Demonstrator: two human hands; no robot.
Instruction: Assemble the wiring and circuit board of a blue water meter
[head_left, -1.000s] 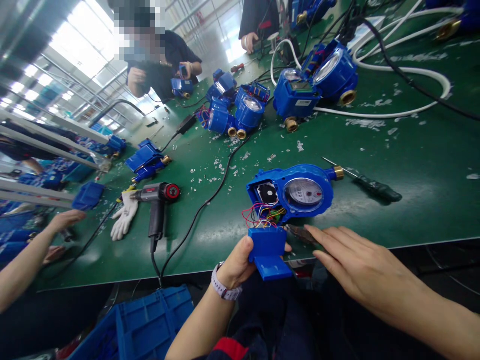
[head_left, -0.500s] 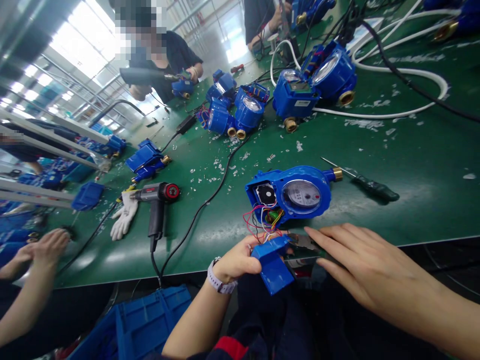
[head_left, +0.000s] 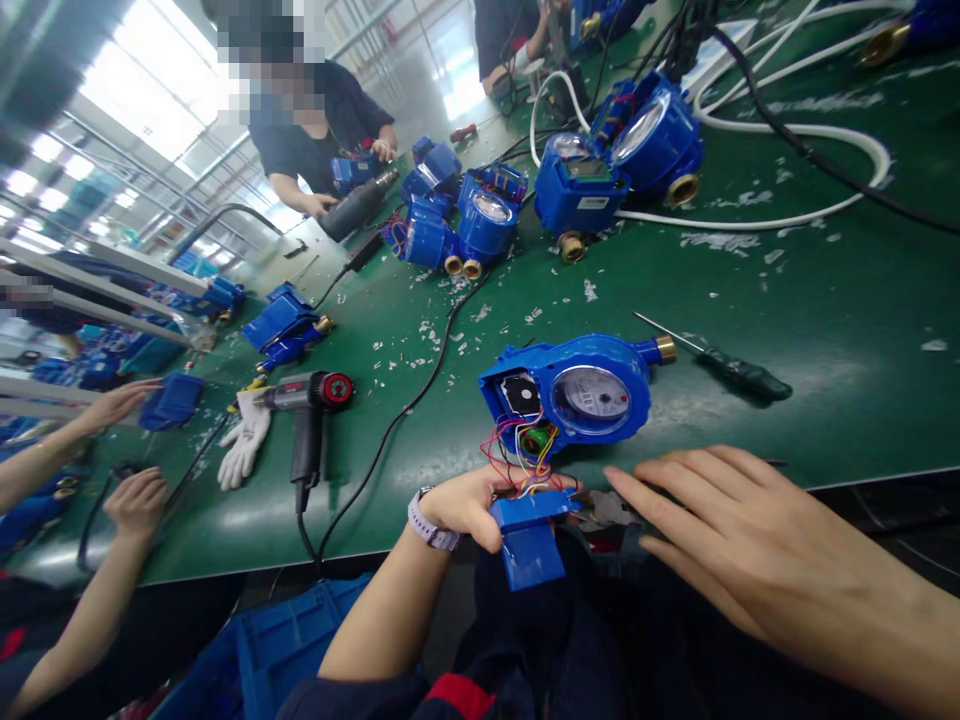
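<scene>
My left hand (head_left: 461, 508), a pale strap on its wrist, grips a blue plastic housing piece (head_left: 531, 555) at the table's front edge. Thin coloured wires (head_left: 517, 452) run from this piece to the open compartment of a blue water meter (head_left: 639, 385), which lies on the table with its round dial up. In my right hand (head_left: 724, 535) is a pair of pliers (head_left: 609, 508), its jaws against the right side of the housing piece. The handles are mostly hidden by the hand. A dark-handled screwdriver (head_left: 742, 373) lies right of the meter.
A heat gun (head_left: 306, 430) and a white glove (head_left: 244, 450) lie to the left. More meters (head_left: 491, 225) and cables stand farther back. One co-worker's hand (head_left: 124, 402) touches a blue box (head_left: 172, 400); a person opposite handles another heat gun (head_left: 360, 203). A blue crate (head_left: 300, 625) is below.
The housing piece has tilted slightly in my left hand, and the pliers stay at its side. The left co-worker's hand has reached the blue box. The person opposite has swung the heat gun lower.
</scene>
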